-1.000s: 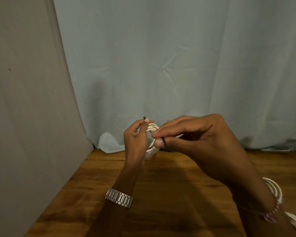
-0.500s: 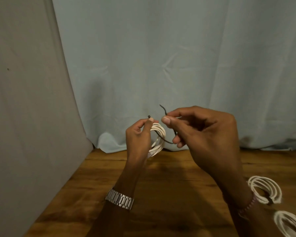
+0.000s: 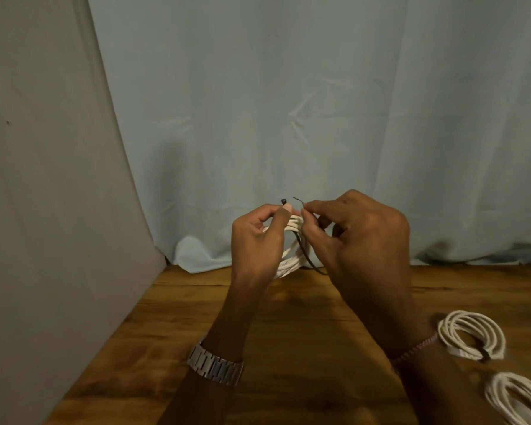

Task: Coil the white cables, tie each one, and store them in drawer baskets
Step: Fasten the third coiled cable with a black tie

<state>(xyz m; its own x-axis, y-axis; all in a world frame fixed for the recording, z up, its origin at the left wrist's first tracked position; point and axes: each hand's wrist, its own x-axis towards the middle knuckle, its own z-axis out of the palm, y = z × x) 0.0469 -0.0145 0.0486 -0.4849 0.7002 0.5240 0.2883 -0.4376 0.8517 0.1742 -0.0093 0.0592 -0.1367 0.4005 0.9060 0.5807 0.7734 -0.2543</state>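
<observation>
My left hand [image 3: 258, 237] grips a coiled white cable [image 3: 292, 256] held up above the wooden table, and pinches the head end of a thin black cable tie [image 3: 304, 251] at its fingertips. The tie loops down around the coil. My right hand [image 3: 359, 237] pinches the tie's free tail close to the head, the tip sticking up between both hands. Much of the coil is hidden behind my hands. No drawer basket is in view.
Two coiled white cables lie on the wooden table [image 3: 288, 326] at the right: one tied with a dark tie [image 3: 472, 335], another [image 3: 521, 400] cut off by the frame's corner. A pale blue curtain [image 3: 288, 118] hangs behind; a grey cloth [image 3: 43, 210] covers the left.
My right hand has brought the tie's tail leftward to the head held in my left hand. The view has shifted slightly, showing more of the coils on the right.
</observation>
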